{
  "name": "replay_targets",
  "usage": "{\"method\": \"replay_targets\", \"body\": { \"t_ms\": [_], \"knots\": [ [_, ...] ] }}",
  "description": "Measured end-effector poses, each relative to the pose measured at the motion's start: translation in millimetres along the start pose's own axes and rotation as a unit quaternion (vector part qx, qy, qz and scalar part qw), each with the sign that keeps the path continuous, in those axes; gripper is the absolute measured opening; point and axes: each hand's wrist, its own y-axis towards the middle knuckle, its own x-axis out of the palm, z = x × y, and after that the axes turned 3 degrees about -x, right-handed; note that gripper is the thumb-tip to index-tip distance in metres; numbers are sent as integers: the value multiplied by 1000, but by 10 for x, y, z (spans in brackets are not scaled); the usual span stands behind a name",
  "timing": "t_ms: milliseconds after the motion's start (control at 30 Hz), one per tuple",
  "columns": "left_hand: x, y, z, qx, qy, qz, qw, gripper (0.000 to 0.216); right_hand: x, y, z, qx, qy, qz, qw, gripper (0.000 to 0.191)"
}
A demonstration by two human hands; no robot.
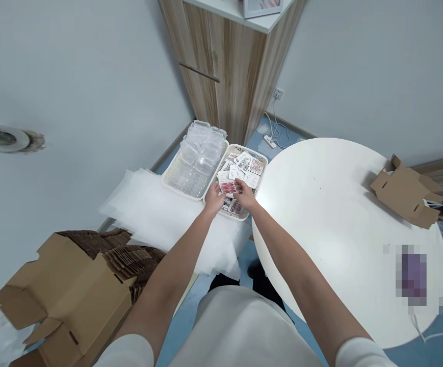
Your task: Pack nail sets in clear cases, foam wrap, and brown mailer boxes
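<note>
Both hands reach over a cream plastic basket (264, 157) filled with small flat packs (257, 166), some turned to a white printed side. A small pack with red pieces (228, 187) lies between my hands. My left hand (214, 200) is closed on its left edge, and my right hand (245, 195) grips its right edge. More packs with dark pieces (235, 206) show below it in the basket. Touching this basket on the left is a second basket (175, 183) heaped with clear plastic boxes (202, 148).
Left of me are a stack of white translucent sheets (148, 204) and folded brown cardboard boxes (83, 285). A round white table (320, 224) at right bears an open cardboard box (407, 191) and a blurred purple thing (413, 275). A wood-patterned cabinet (229, 66) stands behind the baskets.
</note>
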Motion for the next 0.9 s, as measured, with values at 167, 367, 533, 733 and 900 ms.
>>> {"method": "replay_targets", "body": {
  "t_ms": [167, 367, 533, 733, 900],
  "knots": [
    [25, -82, 22, 42, 18, 19, 999, 64, -41, -13, 18, -39, 1, 9, 999, 60],
    [69, -197, 119, 135, 19, 14, 991, 62, -126, -134, -76, -66, 44, 47, 996, 52],
    [184, -446, 272, 204, 25, -27, 978, 56, -347, -483, -268, -63, 82, 113, 988, 44],
    [497, -1027, 332, 178, 43, -142, 973, 48, -796, -1344, -332, 15, 168, 168, 971, 31],
    [881, -1624, 175, 141, 71, -250, 955, 41, -1220, -2223, -123, 74, 257, 174, 948, 25]
  ]
}}
